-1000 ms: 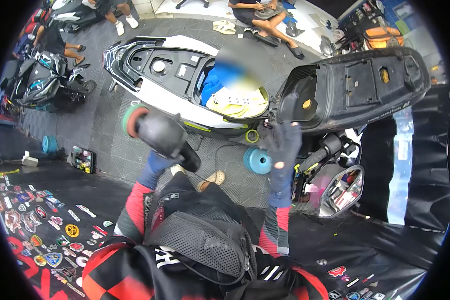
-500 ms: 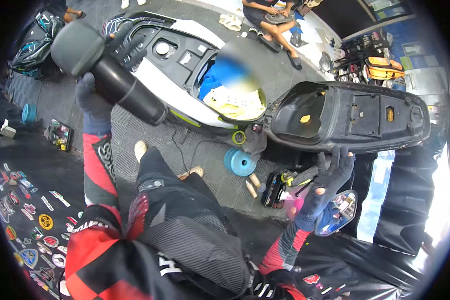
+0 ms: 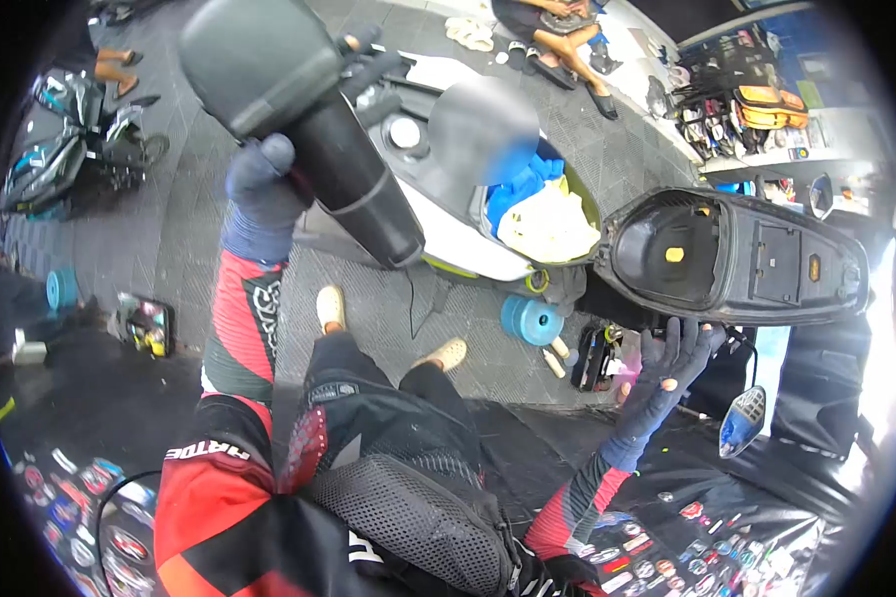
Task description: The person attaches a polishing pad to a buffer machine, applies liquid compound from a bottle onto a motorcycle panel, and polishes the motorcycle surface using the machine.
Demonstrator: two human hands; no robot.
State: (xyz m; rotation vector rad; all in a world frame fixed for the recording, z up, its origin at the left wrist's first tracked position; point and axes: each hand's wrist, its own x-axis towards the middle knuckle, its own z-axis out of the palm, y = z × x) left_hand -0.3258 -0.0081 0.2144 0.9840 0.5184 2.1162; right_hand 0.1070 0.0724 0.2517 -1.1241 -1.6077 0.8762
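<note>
My left hand (image 3: 269, 174) is closed on a long black scooter seat (image 3: 304, 139) with a broad, rounded dark-grey end. Its thumb shows on the near side, and fingertips show beyond the far side. Past the seat stands a scooter body with a white side panel (image 3: 468, 244), holding blue and yellow cloth (image 3: 548, 224). My right hand (image 3: 675, 356), in a dark fingerless glove, has its fingers stretched out at the near edge of a black under-seat storage box (image 3: 791, 249). Whether it bears any weight is unclear. A mirror (image 3: 743, 422) hangs beside this hand.
Blue round containers (image 3: 533, 320) and an open tool case (image 3: 597, 358) lie on the tiled floor. A parked motorcycle (image 3: 75, 144) is at left. A seated person (image 3: 572, 50) is at the back, near an orange bag (image 3: 770, 107). Sticker-covered black sheeting (image 3: 657, 542) lies close by.
The view has shifted, and most things appear farther right. The held seat sits higher and farther right in view, overlapping the scooter body more. My right hand stays at the box's edge.
</note>
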